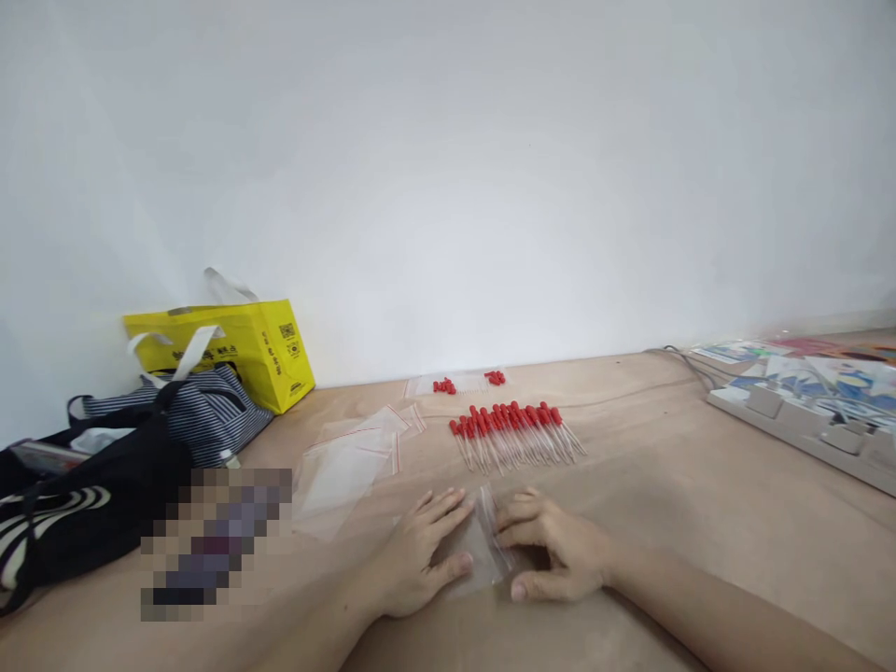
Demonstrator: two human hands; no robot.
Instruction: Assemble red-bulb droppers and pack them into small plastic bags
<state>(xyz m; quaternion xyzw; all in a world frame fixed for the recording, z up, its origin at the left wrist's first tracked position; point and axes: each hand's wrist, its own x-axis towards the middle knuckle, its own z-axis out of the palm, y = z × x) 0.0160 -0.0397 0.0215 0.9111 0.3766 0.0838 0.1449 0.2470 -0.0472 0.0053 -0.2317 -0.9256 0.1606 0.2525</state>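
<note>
A clear zip-lock bag [469,549] lies flat on the table in front of me. My left hand [428,551] rests on its left part, fingers stretched out and thumb apart. Over the bag's right side, by the zip strip, is my right hand [553,549], its fingers bent and spread from the thumb, with nothing visibly gripped. Just beyond the bag, several droppers [514,434] with red bulbs and clear thin tubes lie side by side in a row. More clear zip-lock bags [346,471] are fanned out to the left, overlapping.
Near the wall, filled clear bags [470,383] hold red-bulbed items. A yellow bag [280,359], a striped bag [210,411] and a black bag [91,513] stand at left, beside a pixelated object [220,541]. At right are a white power strip [805,429] and printed sheets [840,373].
</note>
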